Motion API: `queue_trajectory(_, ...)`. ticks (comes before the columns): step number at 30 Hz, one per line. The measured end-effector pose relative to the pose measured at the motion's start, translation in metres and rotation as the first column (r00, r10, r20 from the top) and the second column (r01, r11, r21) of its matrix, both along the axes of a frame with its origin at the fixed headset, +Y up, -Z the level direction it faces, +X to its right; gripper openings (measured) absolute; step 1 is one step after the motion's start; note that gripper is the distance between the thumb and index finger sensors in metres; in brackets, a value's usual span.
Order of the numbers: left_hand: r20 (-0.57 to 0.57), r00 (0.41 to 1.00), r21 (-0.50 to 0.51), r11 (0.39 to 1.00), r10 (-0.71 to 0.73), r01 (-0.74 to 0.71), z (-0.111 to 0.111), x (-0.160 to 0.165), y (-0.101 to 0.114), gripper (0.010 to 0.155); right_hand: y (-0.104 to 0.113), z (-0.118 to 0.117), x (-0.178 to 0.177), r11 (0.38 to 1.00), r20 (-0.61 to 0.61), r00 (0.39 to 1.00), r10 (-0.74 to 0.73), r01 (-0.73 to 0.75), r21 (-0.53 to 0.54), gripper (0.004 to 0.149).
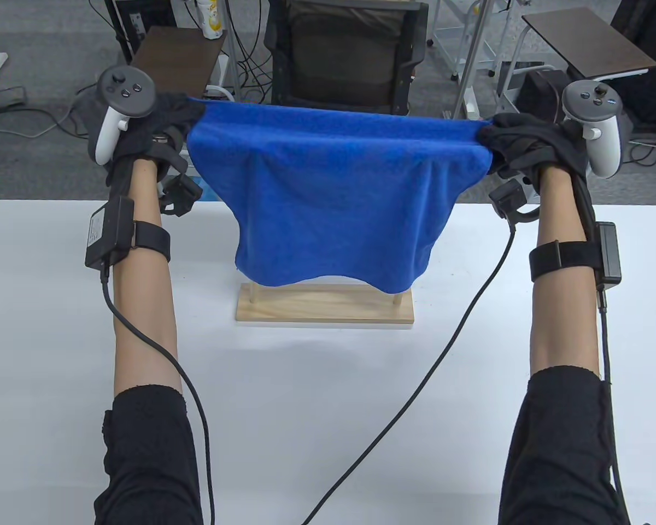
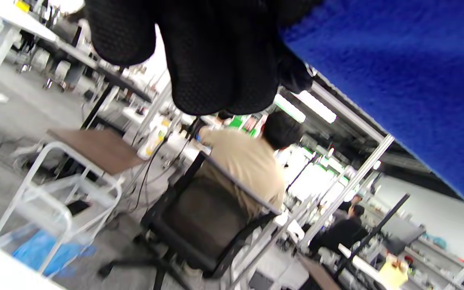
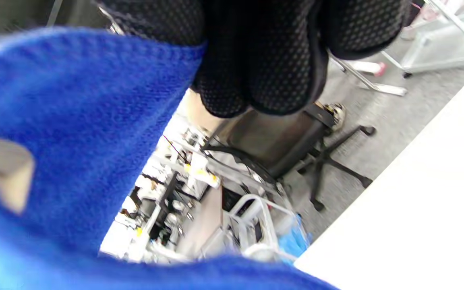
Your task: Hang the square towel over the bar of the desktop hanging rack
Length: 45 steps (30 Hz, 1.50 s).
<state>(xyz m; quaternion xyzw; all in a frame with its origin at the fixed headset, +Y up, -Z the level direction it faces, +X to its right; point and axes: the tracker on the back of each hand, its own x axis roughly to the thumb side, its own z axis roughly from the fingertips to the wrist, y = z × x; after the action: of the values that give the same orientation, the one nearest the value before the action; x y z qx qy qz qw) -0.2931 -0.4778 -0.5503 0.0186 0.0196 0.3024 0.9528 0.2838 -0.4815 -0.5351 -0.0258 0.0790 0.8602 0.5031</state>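
The blue towel (image 1: pixel 333 191) hung stretched between the two hands, its top edge pulled into a nearly straight line, so the cloth fell as a flat sheet rather than a bunch. It was held high, and most of the rack (image 1: pixel 326 308) was hidden behind it in the table view: only the pale wooden base and the feet of two thin uprights showed below the wavy hem, toward 6 o'clock of the towel. Whether the cloth already touched the bar could not be told, since the bar itself was out of sight; a blurred tan end at the left of the right wrist view may have been part of it

The left hand (image 1: pixel 158 128) gripped the towel's corner at 9 o'clock, and the right hand (image 1: pixel 522 142) gripped the opposite corner at 3 o'clock, gloved fingers curled closed over the fabric in both wrist views. Holding the corners wide apart likely served to keep the edge taut and level, so the towel could settle evenly over the bar

The rack stood on the white table (image 1: pixel 44 328), midway between the raised forearms, with an office chair (image 1: pixel 350 54) beyond the table's far edge at 12 o'clock
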Motion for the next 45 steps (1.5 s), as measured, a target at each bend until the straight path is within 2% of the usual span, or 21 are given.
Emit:
queue_trajectory(5,0.055,0.997,-0.174,0.984,0.048,-0.038,-0.003,-0.008,-0.028,0.043,-0.017,-0.002,-0.005,0.992,-0.077,0.995,0.056,-0.064,-0.108,0.039)
queue_trajectory(8,0.083,0.994,-0.246,0.968,0.077,-0.054,0.000,-0.009,-0.048,0.043,-0.031,-0.003,-0.010,0.978,-0.118,0.989,0.090,-0.110,-0.175,0.038)
queue_trajectory(12,0.125,0.986,-0.314,0.947,0.111,-0.067,0.007,-0.009,-0.065,0.042,-0.048,-0.001,-0.016,0.970,-0.145,0.988,0.051,-0.083,-0.227,0.038)
queue_trajectory(17,0.116,0.993,-0.352,0.935,-0.008,0.049,0.016,-0.008,-0.081,0.042,-0.066,0.005,-0.021,0.954,-0.144,0.982,0.124,-0.158,-0.257,0.038)
queue_trajectory(21,0.116,0.993,-0.380,0.923,-0.026,0.068,0.023,-0.006,-0.098,0.042,-0.081,0.014,-0.020,0.953,-0.126,0.984,0.129,-0.158,-0.259,0.038)
queue_trajectory(29,0.100,0.995,-0.403,0.914,-0.007,0.047,0.041,-0.006,-0.130,0.042,-0.110,0.029,-0.015,0.960,-0.088,0.992,0.095,-0.115,-0.256,0.039)
queue_trajectory(45,0.065,0.998,-0.410,0.911,-0.005,0.032,0.069,-0.005,-0.167,0.043,-0.142,0.052,-0.018,0.972,0.000,0.996,0.085,-0.083,-0.221,0.039)
